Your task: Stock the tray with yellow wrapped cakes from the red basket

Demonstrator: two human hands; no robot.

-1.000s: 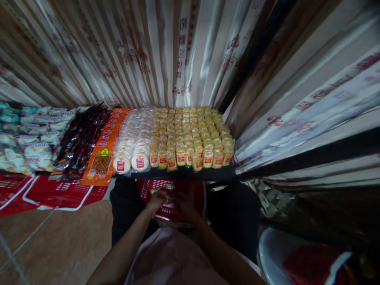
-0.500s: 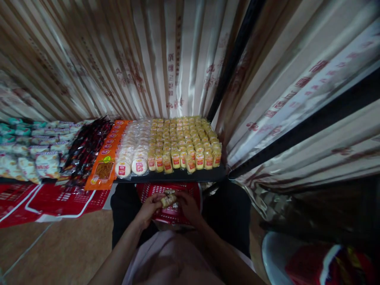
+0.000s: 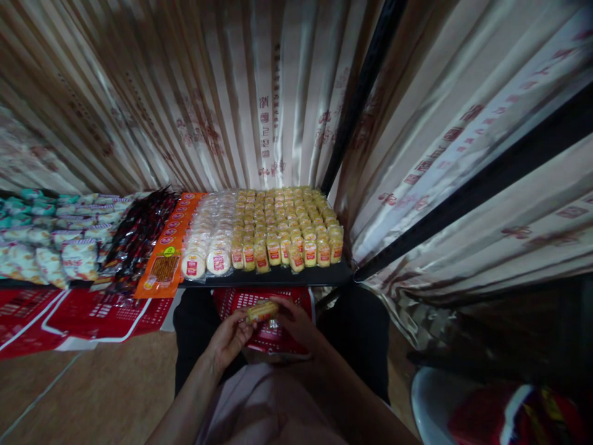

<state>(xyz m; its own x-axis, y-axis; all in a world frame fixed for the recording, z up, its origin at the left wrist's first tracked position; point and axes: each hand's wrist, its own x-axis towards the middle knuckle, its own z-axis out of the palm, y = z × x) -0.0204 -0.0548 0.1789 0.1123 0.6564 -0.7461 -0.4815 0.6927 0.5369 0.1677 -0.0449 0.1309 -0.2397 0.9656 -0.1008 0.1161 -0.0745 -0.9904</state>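
1 yellow packet, held aslant above the red basket, between legs in dark trousers. Left hand: pinched closed on the packet's left end, palm turned partly up, lower fingers loosely curled. Right hand: in shade, fingers at the packet's right end; gripping or merely touching, cannot tell. Just below the packet, a small shiny bit, too dim to make out.

Beyond the basket, on the black shelf: yellow packs in close rows, red labels on the front ones. Next leftward: 2 columns of white rounds, 1 orange bag, a heap of dark packs, then white packs. Below, at left: more red baskets with white handles. Behind: pleated curtain. Lower right: pale tub, red bundle in it.
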